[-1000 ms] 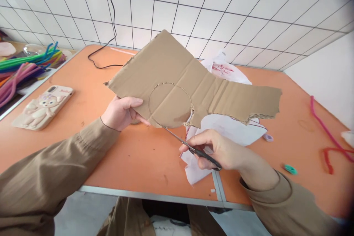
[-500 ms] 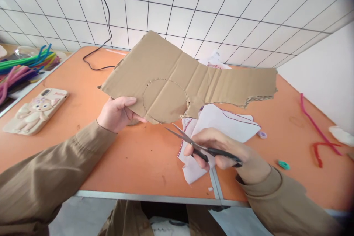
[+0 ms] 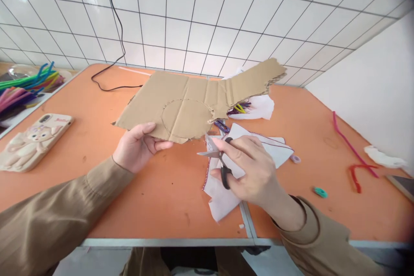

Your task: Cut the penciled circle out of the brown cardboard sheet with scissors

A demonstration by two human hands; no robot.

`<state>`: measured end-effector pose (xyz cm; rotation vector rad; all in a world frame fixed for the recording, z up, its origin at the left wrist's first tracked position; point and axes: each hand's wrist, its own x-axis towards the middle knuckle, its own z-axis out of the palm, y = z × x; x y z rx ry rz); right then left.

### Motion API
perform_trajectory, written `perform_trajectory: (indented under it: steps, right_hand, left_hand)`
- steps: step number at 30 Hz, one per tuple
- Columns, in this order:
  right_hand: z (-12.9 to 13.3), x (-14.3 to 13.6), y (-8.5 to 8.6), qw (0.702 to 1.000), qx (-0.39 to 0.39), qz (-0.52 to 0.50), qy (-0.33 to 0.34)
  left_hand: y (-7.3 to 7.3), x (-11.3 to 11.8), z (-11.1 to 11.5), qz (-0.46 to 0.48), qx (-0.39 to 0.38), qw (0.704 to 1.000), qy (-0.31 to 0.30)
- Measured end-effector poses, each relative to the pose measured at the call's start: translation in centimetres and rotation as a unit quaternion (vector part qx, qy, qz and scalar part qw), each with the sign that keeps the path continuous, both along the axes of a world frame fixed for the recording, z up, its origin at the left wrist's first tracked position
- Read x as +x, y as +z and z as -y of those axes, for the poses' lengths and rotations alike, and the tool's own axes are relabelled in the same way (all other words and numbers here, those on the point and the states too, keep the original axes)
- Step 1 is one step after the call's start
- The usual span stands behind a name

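A large irregular piece of cardboard [image 3: 152, 99] is held up over the table by my left hand [image 3: 137, 144], thumb on top and fingers beneath its near edge. A circle is drawn on the cardboard, and the edge to its right is cut and ragged. My right hand [image 3: 250, 166] has its fingers in the black handles of a pair of scissors [image 3: 213, 154]. Their blades are spread apart, just below the cardboard's near edge and not on it. White fabric with dark red stitching [image 3: 223, 207] lies on the table beneath my right hand.
On the orange table [image 3: 145, 207], a phone in a bear-like case [image 3: 37, 140] lies at left, near bundled pipe cleaners [image 3: 26, 82]. A black cable [image 3: 121, 58] runs down the wall. Pink and red pipe cleaners [image 3: 351, 142] and a teal coil [image 3: 320, 192] lie at right.
The cardboard has tilted flatter, its right end swinging up and away. My right hand has turned over, and the scissors have opened wider. A white bag with pipe cleaners behind the cardboard is now more exposed.
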<state>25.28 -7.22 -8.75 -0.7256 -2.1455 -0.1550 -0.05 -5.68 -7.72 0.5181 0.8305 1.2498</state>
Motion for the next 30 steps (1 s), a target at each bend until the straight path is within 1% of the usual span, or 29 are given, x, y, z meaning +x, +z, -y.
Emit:
perform_trajectory:
  steps: [1,2,4,7,12,16,22,30]
  right_hand:
    - [-0.05,-0.12,0.06,0.999,0.034,0.018,-0.033]
    - [-0.13,-0.18,0.1,0.997,0.052,0.031,-0.057]
    - [-0.3,-0.2,0.09,0.992,0.069,0.042,-0.093]
    - [-0.37,-0.22,-0.14,0.988,0.072,0.055,-0.127]
    - [-0.14,-0.45,-0.54,0.982,0.052,0.085,-0.159]
    - [-0.1,-0.45,-0.64,0.978,0.064,0.098,-0.172]
    - [-0.11,-0.34,-0.74,0.976,0.078,0.107,-0.175]
    - [-0.07,-0.35,-0.56,0.982,0.088,0.083,-0.145]
  left_hand:
    - [0.06,0.13,0.09,0.0,0.004,1.0,0.006]
    - [0.11,0.21,0.16,0.0,0.01,1.0,0.01]
    - [0.22,0.28,0.25,0.002,0.02,1.0,0.016]
    - [0.35,0.29,0.42,0.004,0.028,0.999,0.023]
    - [0.29,0.46,0.85,-0.001,0.061,0.997,0.037]
    - [0.19,0.46,0.98,-0.001,0.071,0.997,0.025]
    - [0.4,0.37,0.96,-0.01,0.068,0.997,0.016]
    - [0.39,0.36,0.94,-0.017,0.083,0.996,0.008]
